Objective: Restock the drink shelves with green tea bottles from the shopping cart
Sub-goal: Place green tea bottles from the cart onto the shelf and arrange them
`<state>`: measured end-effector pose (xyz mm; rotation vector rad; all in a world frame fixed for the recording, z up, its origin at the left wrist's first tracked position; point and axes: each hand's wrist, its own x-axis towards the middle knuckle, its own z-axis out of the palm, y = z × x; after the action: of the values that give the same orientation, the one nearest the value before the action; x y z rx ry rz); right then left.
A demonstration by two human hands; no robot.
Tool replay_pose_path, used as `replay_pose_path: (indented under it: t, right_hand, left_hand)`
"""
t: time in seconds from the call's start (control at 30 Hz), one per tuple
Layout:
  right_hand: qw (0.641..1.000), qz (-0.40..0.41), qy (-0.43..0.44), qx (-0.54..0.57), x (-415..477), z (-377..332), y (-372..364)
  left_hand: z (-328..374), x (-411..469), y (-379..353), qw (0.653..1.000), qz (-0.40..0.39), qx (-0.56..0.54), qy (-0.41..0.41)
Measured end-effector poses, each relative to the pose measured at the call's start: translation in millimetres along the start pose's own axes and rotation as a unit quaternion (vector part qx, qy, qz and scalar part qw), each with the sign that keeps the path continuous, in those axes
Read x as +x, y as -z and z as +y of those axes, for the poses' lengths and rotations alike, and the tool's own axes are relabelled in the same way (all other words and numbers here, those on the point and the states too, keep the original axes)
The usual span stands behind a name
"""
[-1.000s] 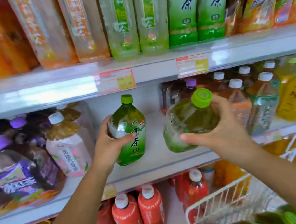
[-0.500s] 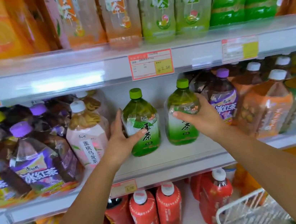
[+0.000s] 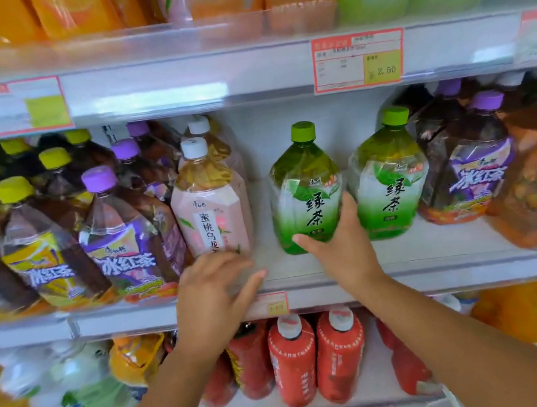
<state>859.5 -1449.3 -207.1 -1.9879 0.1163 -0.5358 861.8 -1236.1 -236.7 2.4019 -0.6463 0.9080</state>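
I'm watching right hand [image 3: 341,251] lying wide against left tea bottle [image 3: 306,191], right tea bottle [image 3: 391,183] standing just beside, left hand [image 3: 213,289] hovering loose-fingered over shelf [image 3: 437,251].

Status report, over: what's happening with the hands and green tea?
Left hand open, hovering at the shelf edge. Right hand open, touching the left green tea bottle. Right green tea bottle upright beside it. Nothing in the way.

Open gap on mid shelf [image 3: 420,251] btw pink oolong bottle [image 3: 210,211] & left green tea bottle [image 3: 306,191], bare strip in front; tight slot to right green tea bottle [image 3: 390,180]; upper shelf edge [image 3: 176,85] caps headroom.
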Motion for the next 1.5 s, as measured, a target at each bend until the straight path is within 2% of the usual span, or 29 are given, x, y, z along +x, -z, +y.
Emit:
replay_pose_path:
  t: [0.13,0.37,0.53,1.17,1.5]
  right_hand:
    - [0.999,0.003,-0.022,-0.038,22,-3,-11]
    - [0.997,0.025,-0.013,-0.07,79,6,-47]
    - [0.998,0.036,-0.01,-0.048,114,13,-69]
    - [0.996,0.085,-0.002,-0.033,163,26,-98]
    - [0.996,0.077,0.001,-0.041,163,24,-95]
  left_hand:
    - [-15,-8,-10,0.999,-0.003,0.01,-0.033]
    - [-24,-20,-34,0.982,0.1,0.135,-0.086]
    - [-27,-21,-39,0.974,0.133,0.153,-0.1]
    - [-27,-20,-41,0.969,0.158,0.157,-0.109]
    - [-27,-21,-42,0.967,0.16,0.171,-0.102]
